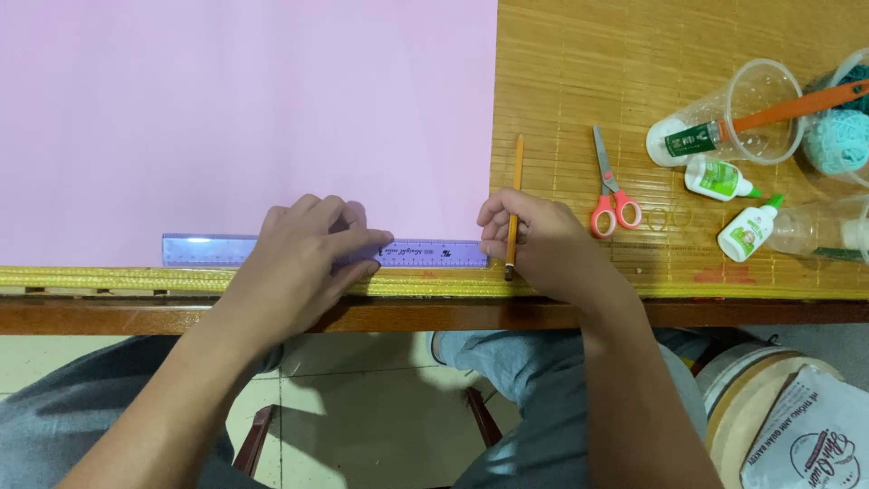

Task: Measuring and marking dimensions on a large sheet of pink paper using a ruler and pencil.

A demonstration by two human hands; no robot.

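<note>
Left hand: fingers lie flat and close together, pressing down on the ruler; the fingertips point right, along its length.
Right hand: fingers are curled and pinch the pencil near its lower end, tip down at the ruler's right end, by the corner of the paper.
Ruler: see-through blue, lying along the bottom edge of the pink paper, partly under the left fingers, its right end just beside the right fingers.
Pencil: yellow, running up and away from the right fingers, just beside the paper's right edge.
Scissors: red handles, blades shut, near and to the right of the right fingers.
Glue bottles: small, white with green labels and green tips, lying on the bamboo-mat desk well right of the right fingers.
Plastic cup: clear, on its side beyond the bottles, a white bottle with a dark green label inside.
</note>
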